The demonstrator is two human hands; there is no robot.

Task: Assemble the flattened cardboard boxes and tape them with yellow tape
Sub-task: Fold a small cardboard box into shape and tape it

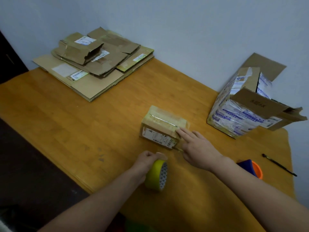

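A small assembled cardboard box (pixel 160 124) with a white label on its near face sits in the middle of the wooden table (pixel 66 118). My right hand (pixel 197 148) rests at its near right corner, index finger pressed along the top edge. My left hand (pixel 145 160) grips a roll of yellow tape (pixel 156 174) just in front of the box, and a strip of tape seems to run from the roll toward the box corner. A pile of flattened cardboard boxes (pixel 93 64) lies at the far left of the table.
A larger open box (pixel 242 106) wrapped in printed tape stands at the far right, flaps up. A blue and orange object (pixel 252 168) and a black pen (pixel 279 164) lie near the right edge. A wall runs behind the table.
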